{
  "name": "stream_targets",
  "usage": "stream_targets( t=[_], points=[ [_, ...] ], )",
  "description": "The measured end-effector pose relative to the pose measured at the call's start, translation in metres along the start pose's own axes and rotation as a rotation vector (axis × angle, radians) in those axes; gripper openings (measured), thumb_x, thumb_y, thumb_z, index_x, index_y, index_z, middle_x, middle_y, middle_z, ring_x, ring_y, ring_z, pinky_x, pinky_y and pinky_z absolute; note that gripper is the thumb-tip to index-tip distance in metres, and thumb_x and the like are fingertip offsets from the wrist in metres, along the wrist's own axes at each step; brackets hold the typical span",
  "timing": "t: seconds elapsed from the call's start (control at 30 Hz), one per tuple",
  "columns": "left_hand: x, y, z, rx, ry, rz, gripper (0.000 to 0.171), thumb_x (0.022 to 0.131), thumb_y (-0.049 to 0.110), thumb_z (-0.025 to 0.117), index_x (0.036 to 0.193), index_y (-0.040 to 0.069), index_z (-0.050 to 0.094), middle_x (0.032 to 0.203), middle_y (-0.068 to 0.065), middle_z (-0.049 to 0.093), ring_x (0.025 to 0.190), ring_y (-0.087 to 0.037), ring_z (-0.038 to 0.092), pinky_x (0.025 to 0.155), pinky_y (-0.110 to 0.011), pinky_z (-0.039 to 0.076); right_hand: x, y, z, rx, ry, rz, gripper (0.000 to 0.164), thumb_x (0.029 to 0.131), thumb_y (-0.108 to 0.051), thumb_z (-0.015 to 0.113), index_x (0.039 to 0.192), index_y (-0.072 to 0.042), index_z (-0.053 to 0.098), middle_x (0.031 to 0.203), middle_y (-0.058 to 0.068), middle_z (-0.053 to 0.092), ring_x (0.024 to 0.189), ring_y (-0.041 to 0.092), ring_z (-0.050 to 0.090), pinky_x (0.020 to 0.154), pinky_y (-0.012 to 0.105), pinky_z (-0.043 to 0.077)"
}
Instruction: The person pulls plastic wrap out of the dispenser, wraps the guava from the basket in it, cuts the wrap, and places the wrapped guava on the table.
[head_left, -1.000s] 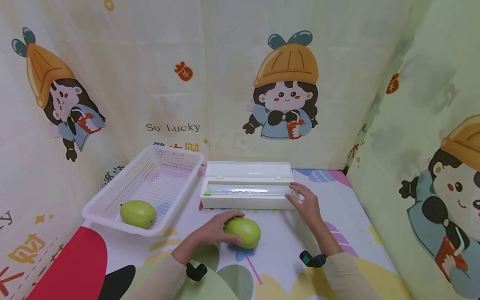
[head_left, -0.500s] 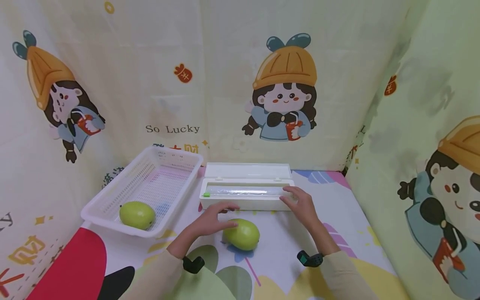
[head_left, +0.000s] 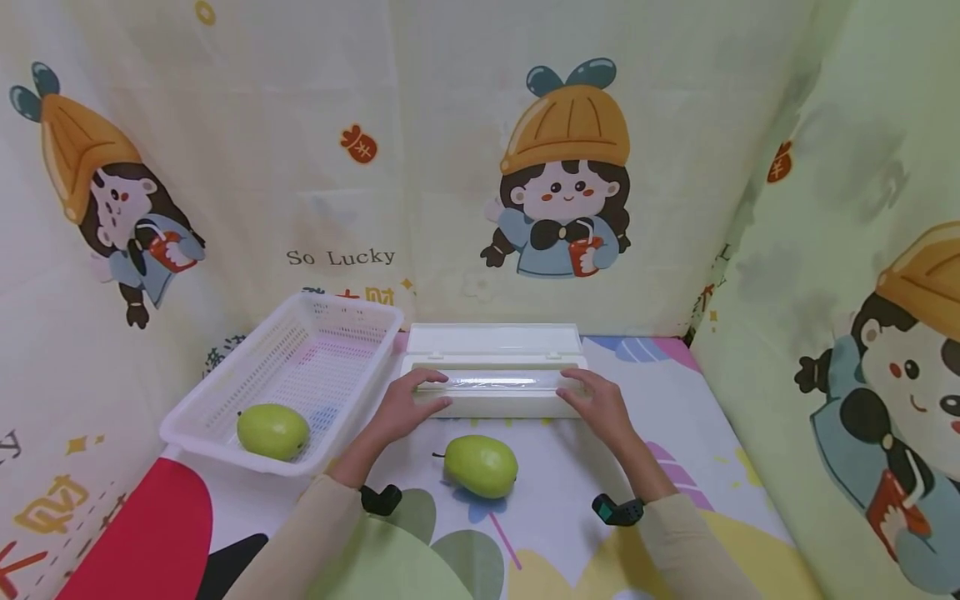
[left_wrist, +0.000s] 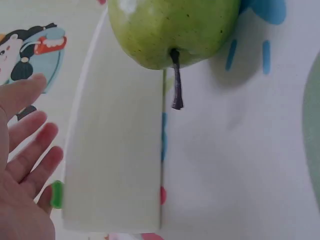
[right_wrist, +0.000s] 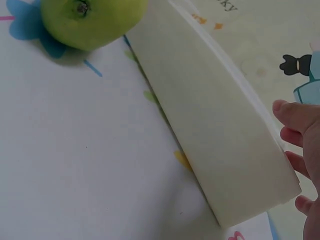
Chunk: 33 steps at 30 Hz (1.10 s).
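A white cling film box (head_left: pixel 498 407) lies lengthwise across the table, its lid (head_left: pixel 495 340) tipped back. Inside, a shiny clear film roll (head_left: pixel 498 380) shows. My left hand (head_left: pixel 405 408) is over the box's left end, fingers spread and relaxed; the left wrist view shows it beside a green tab (left_wrist: pixel 57 194). At the right end, my right hand (head_left: pixel 600 407) has its thumb and fingers loosely apart at the box's edge. Neither hand holds anything. In front of the box rests a green pear (head_left: pixel 482 467), its dark stem (left_wrist: pixel 177 80) pointing left, touched by neither hand.
To the left stands a white perforated plastic basket (head_left: pixel 225 457) with a second green pear (head_left: pixel 272 431) near its front corner. Patterned cloth covers the table, and printed cloth walls (head_left: pixel 450 167) rise behind and on both sides.
My left hand has let go of the pear and moved up and left to the box's left end. The pear stays on the table. My right hand has shifted slightly left along the box.
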<state>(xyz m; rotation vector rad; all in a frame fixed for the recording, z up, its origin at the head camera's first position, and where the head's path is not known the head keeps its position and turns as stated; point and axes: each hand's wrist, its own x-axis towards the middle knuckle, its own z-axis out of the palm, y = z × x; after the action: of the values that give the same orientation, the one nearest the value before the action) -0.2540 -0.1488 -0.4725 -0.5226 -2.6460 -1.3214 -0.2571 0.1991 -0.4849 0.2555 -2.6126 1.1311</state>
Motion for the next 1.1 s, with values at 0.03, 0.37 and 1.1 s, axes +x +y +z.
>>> stream_targets(
  t=[0.03, 0.37, 1.1],
  points=[
    [0.001, -0.001, 0.000, 0.005, 0.005, -0.016, 0.036, 0.082, 0.027, 0.077, 0.114, 0.015, 0.068, 0.119, -0.004, 0.067, 0.119, -0.024, 0.058, 0.104, -0.046, 0.044, 0.001, 0.000, 0.001, -0.001, -0.011, 0.014, 0.039, 0.085, -0.025, 0.074, 0.120, -0.010, 0.067, 0.126, 0.013, 0.066, 0.125, 0.036, 0.055, 0.106, 0.053, 0.042],
    [0.009, -0.011, 0.003, 0.041, -0.033, -0.121, 0.044, 0.083, 0.035, 0.074, 0.122, 0.016, 0.064, 0.127, -0.004, 0.063, 0.126, -0.026, 0.051, 0.113, -0.052, 0.031, 0.003, 0.001, 0.005, -0.036, -0.096, 0.104, 0.043, 0.088, -0.032, 0.070, 0.126, -0.013, 0.063, 0.136, 0.013, 0.059, 0.132, 0.036, 0.049, 0.108, 0.055, 0.039],
    [0.030, -0.020, 0.002, 0.071, 0.020, -0.108, 0.027, 0.090, 0.010, 0.064, 0.116, 0.010, 0.067, 0.120, -0.011, 0.069, 0.124, -0.030, 0.056, 0.115, -0.052, 0.030, 0.020, 0.000, 0.009, -0.072, -0.102, 0.046, 0.032, 0.094, -0.019, 0.061, 0.123, -0.007, 0.064, 0.128, 0.018, 0.063, 0.126, 0.038, 0.053, 0.106, 0.055, 0.040]
  ],
)
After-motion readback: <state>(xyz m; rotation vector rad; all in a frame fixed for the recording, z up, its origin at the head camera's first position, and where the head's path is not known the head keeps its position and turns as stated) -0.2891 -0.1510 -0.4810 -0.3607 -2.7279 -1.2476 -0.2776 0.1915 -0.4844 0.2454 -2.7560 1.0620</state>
